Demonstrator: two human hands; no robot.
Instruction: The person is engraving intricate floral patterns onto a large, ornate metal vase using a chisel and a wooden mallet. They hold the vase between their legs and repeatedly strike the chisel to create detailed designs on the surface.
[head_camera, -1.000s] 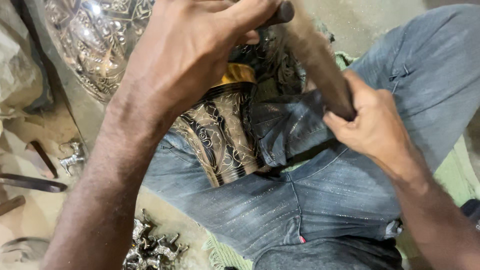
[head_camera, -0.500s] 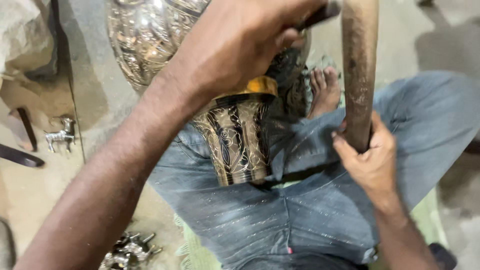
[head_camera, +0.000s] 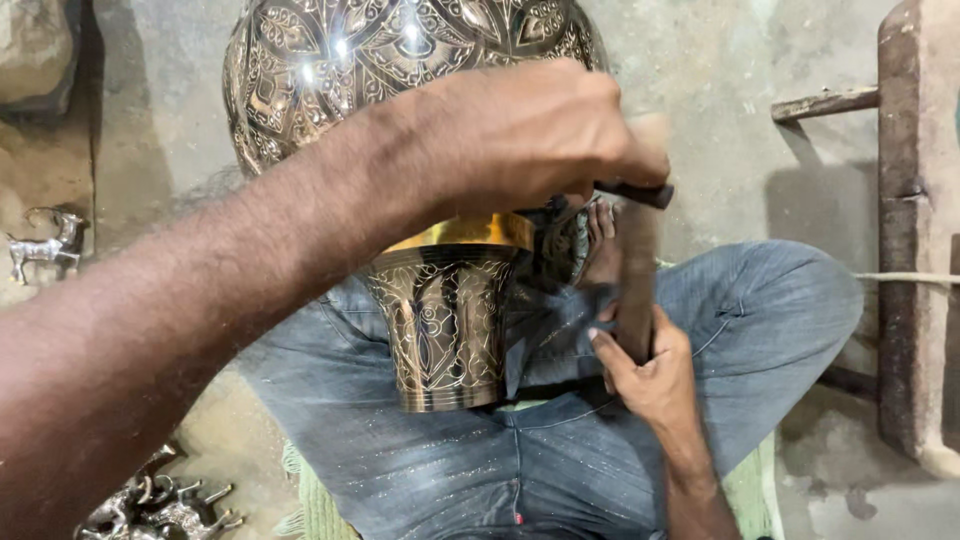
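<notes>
The left hand (head_camera: 520, 135) covers the middle of the engraved brass vase (head_camera: 440, 300), and the vase's bulbous top runs off the upper edge. The thin dark chisel (head_camera: 632, 192) shows only its end beyond the grip; its tip is hidden. The wooden mallet (head_camera: 638, 270) is motion-blurred at its top. The metal figurines (head_camera: 160, 500) are cut off at the bottom edge.

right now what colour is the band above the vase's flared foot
Plain shiny gold band on the engraved dark-and-silver vase; head view.
</notes>
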